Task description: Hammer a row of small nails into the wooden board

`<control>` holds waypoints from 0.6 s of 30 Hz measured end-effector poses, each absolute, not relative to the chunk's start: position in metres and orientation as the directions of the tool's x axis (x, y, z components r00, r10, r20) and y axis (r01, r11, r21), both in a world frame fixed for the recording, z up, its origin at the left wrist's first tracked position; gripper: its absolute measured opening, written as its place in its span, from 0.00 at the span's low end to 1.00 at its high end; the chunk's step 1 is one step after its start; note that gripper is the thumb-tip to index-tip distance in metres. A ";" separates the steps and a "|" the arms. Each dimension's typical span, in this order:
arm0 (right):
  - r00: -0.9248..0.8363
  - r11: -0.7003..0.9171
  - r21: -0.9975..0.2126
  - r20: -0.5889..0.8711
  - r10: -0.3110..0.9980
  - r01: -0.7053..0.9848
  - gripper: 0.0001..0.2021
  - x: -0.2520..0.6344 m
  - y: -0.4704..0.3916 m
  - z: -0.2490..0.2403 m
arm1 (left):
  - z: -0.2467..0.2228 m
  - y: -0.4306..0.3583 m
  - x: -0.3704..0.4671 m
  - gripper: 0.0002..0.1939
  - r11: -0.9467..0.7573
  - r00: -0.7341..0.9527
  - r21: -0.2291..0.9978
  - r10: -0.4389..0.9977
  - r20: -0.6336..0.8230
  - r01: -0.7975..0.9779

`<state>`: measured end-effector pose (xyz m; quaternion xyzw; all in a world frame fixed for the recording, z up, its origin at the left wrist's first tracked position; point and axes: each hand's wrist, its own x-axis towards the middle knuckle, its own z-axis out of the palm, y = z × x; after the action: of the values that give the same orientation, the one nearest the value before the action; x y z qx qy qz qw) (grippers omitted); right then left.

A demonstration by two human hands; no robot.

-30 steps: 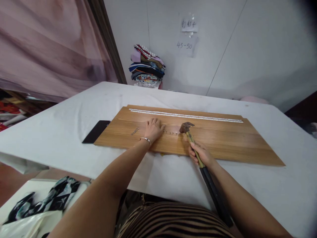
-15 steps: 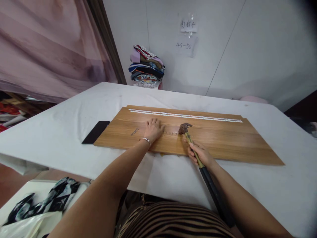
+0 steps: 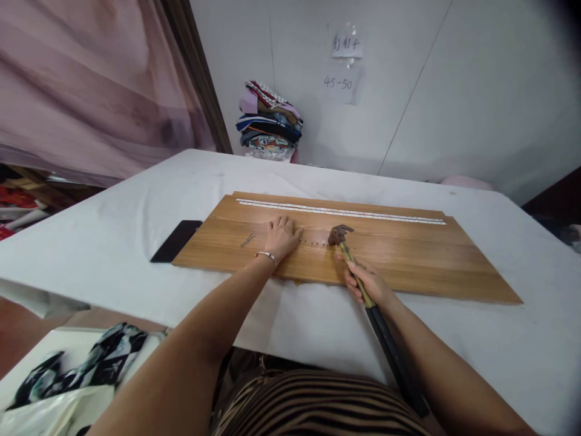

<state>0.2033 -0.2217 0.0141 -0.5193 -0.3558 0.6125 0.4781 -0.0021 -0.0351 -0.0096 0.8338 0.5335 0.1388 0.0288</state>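
Note:
A wooden board (image 3: 408, 260) lies across the table. My left hand (image 3: 281, 237) rests flat on it with fingers spread, left of a row of several small nail heads (image 3: 313, 243). My right hand (image 3: 367, 280) grips a claw hammer (image 3: 357, 277) partway along its yellowish handle, below the head. The rusty head is over the board at the right end of the row, and I cannot tell whether it touches a nail. Some loose nails (image 3: 247, 240) lie on the board left of my left hand.
Two white strips (image 3: 340, 212) run along the board's far side. A flat black object (image 3: 176, 242) lies by its left end. The table has a white cover (image 3: 136, 212). Folded cloths (image 3: 270, 124) are stacked by the wall; patterned fabric (image 3: 104, 357) lies at lower left.
Almost nothing differs. The view has shifted very slightly; both hands and the hammer hold the same places over the board.

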 end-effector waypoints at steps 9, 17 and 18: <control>-0.009 -0.290 -0.934 -0.295 0.955 -0.208 0.31 0.204 -0.222 0.015 | -0.009 -0.036 -0.002 0.19 -0.430 0.392 0.201 0.897 0.202 0.880; -0.005 -0.284 -0.932 -0.290 0.957 -0.226 0.31 0.205 -0.221 0.013 | -0.007 -0.037 -0.002 0.19 -0.427 0.392 0.208 0.900 0.189 0.880; 0.001 -0.285 -0.931 -0.293 0.956 -0.227 0.31 0.205 -0.221 0.013 | -0.007 -0.037 -0.002 0.19 -0.426 0.391 0.205 0.901 0.190 0.881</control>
<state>0.2049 -0.2214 0.0126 -0.5170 -0.3528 0.6125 0.4827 -0.0023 -0.0370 -0.0069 0.8333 0.5346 0.1364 0.0354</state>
